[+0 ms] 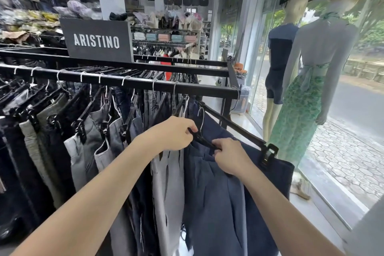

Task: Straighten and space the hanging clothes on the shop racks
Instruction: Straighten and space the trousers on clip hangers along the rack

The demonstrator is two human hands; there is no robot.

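Head view, looking down, close over rack.

A black rail runs across the shop from left to right. Wire hooks sit along it, spaced apart. From them hang clip hangers with trousers in black, grey and denim, packed side by side. Behind it, a second rail bears a dark sign reading ARISTINO.
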